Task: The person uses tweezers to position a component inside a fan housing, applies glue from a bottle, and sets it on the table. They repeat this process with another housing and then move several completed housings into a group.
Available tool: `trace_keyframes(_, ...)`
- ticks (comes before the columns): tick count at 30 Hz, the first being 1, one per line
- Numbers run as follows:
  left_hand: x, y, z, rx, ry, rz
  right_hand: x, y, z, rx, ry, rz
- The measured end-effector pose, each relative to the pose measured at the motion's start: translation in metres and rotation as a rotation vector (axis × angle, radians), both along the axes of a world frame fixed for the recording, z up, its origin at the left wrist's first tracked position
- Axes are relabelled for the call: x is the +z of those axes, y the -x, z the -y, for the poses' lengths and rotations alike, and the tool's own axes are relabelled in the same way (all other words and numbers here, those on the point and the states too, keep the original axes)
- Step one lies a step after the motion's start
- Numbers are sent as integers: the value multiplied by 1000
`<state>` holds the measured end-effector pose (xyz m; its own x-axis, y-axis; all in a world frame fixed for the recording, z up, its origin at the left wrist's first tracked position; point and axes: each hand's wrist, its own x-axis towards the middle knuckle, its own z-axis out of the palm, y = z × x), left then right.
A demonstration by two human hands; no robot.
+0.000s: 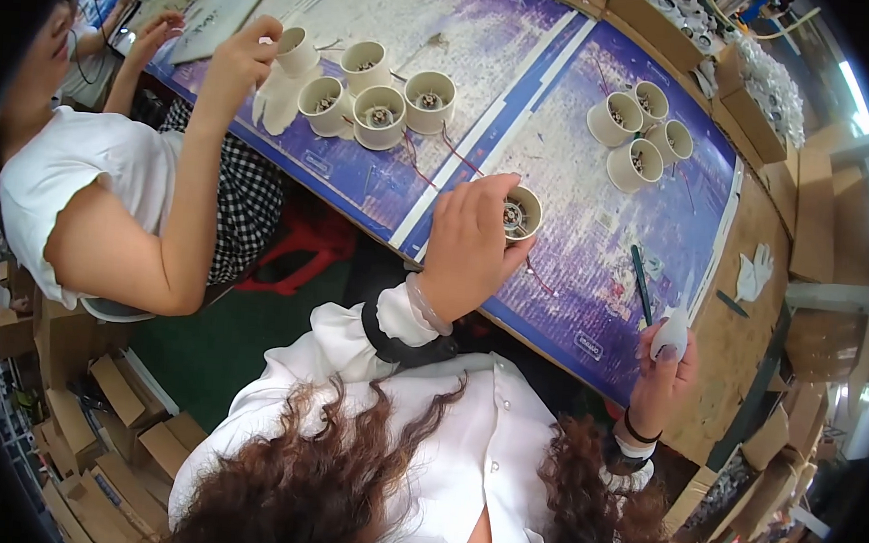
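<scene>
**Both hands busy at the blue mat, a cream cup in one, a white part in the other**

At the far left of my view a co-worker's hand (239,55) grips a cream cup (296,51) at the far edge of the blue mat (577,221). Just right of it stands a cluster of four cream cups (377,99) with metal parts inside them and thin red wires trailing toward me.

Moving right, my left hand (468,242) is closed around a cream housing (520,213) at the middle of the mat; the fingers wrap its near side and the open mouth with its metal insert faces up. A red wire (542,278) runs from it toward the near edge.

Further right and far from me, another group of four cream cups (640,125) sits on the mat, well apart from my hands. A dark green pen-like tool (641,282) lies near the mat's right edge.

At the near right, my right hand (663,370) holds a small white part (671,332) pinched in the fingertips, raised above the wooden bench (738,360). A white glove (755,273) lies on the bench beyond it, and cardboard trays of small white parts (769,88) stand at the far right.
</scene>
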<state>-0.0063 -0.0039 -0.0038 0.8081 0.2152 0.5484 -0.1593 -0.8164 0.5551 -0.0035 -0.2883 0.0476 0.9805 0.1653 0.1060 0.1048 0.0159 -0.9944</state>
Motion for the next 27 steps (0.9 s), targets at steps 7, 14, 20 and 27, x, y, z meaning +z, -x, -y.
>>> trace_keyframes(7,14,7,-17,-65,122,-61,-5,-4,3,6,-170,-10)
trace_keyframes(14,16,22,-68,171,0,0,-12,-6,29,-59,-182,-28)
trace_keyframes(20,11,0,-83,233,-34,-44,-22,-19,62,-204,-156,-54)
trace_keyframes(27,14,-39,-105,265,-15,-66,-20,-61,95,-182,-87,52)
